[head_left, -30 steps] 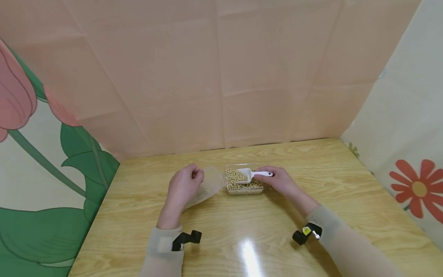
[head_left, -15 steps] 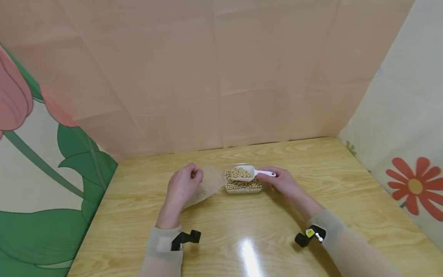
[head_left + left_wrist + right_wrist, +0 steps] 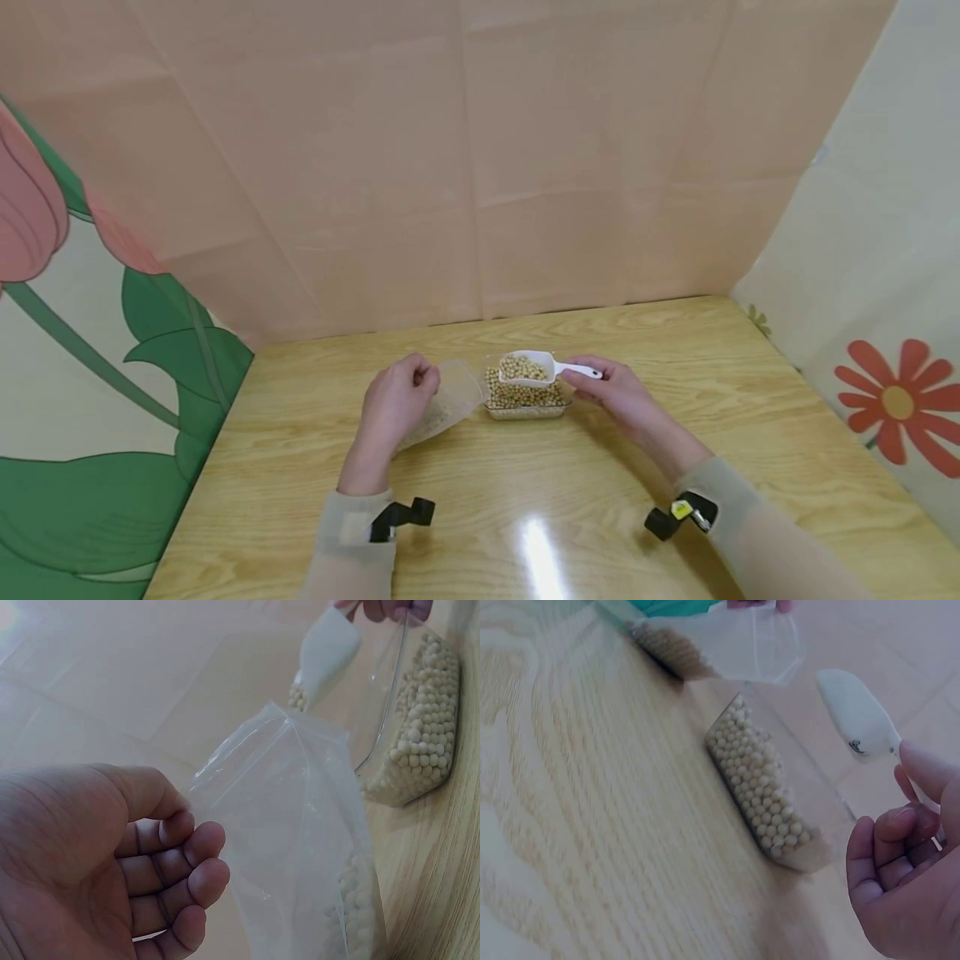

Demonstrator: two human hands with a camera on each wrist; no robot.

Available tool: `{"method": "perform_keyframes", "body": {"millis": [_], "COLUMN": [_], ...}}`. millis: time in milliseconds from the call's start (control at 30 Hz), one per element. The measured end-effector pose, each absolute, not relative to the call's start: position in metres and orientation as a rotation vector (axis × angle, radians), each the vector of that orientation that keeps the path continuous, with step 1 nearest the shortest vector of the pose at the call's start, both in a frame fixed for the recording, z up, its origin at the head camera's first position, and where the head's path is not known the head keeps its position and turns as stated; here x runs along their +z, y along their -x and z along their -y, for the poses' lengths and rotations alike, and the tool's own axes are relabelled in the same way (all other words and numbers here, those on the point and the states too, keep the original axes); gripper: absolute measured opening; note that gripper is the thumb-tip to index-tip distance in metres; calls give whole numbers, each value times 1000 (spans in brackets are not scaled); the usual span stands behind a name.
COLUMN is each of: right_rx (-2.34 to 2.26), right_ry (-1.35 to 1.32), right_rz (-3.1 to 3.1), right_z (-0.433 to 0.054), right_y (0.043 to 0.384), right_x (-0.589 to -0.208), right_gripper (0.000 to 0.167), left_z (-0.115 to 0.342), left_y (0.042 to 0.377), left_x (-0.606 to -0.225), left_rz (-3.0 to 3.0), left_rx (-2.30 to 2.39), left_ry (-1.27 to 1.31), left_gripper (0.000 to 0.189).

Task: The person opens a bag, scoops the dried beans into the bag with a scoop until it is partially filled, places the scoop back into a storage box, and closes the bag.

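Observation:
A white scoop (image 3: 542, 363), heaped with round pale beans (image 3: 521, 367), is held over a clear rectangular container (image 3: 527, 412). My right hand (image 3: 617, 394) pinches the scoop's handle between thumb and fingers. More of the same beans fill much of the container, as the right wrist view shows. To the left, my left hand (image 3: 399, 400) pinches the top edge of a translucent plastic bag (image 3: 277, 787). Beans (image 3: 360, 907) lie in the bag's lower part, and its mouth faces the container. In the left wrist view the scoop (image 3: 330, 654) appears just beyond the bag's mouth.
The wooden table (image 3: 480, 517) reaches back to a pinkish cloth backdrop (image 3: 465, 167). Flower-patterned walls (image 3: 825, 275) stand at both sides. Each wrist wears a black camera mount (image 3: 401, 518).
My right hand has lifted the scoop out of the beans in the container, now loaded, and moved slightly right. My left hand and the bag have stayed almost still.

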State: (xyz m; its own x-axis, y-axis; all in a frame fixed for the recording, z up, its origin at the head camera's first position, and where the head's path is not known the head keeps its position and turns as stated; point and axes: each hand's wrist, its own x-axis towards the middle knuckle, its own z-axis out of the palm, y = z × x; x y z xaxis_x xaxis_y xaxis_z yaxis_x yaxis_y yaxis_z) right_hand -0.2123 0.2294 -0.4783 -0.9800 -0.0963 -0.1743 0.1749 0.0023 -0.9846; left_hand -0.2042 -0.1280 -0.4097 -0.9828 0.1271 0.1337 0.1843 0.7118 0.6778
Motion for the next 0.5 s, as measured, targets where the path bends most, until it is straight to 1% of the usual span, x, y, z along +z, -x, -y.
{"method": "perform_keyframes", "body": {"millis": [233, 500], "right_rx": [-2098, -2075], "right_ry": [-20, 47], "right_rz": [-2069, -2100], "right_z": [-225, -214], "right_y": [208, 202], "right_x": [-467, -455], "right_gripper": [29, 33], "left_z": [128, 129], "left_y": [204, 204], "left_x": [-409, -409], "left_rz": [2832, 2833], "left_rx": [-1132, -1134], "left_ry": [256, 261], "left_gripper": [22, 22]}}
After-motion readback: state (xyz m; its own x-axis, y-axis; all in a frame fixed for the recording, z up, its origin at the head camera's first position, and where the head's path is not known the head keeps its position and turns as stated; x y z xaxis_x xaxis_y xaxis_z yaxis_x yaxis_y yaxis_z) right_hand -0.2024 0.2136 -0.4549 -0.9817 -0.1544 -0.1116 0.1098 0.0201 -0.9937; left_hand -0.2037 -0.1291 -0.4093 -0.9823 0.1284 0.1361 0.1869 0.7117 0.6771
